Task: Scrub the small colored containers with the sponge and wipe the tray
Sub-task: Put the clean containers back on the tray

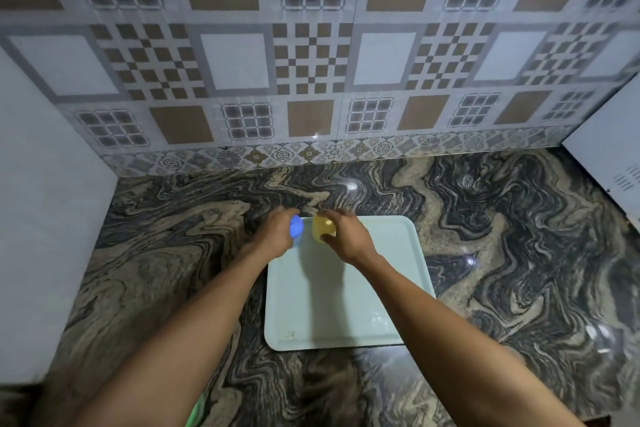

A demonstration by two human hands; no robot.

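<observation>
Two hands out over the table [519,253], and each one has something in it. The left hand [277,230] grips a small blue container [296,227], fingers curled round it, at the far left corner of the tray [346,305]. Just beside it, the right hand [348,236] wraps a small yellow container [322,227], thumb tucked under its near side. The two containers sit close together with only a narrow gap between them, both over the tray's far edge. Whether they touch the tray or are lifted off it, I cannot tell; both are a little blurred.

The tray lies flat in the middle of the dark, swirly marble table. It is pale, a whitish green, with rounded corners and a low raised rim. A few brownish specks show near its front left corner, and a wet gleam near the front right. Behind it all stands the patterned tile wall [311,62].
</observation>
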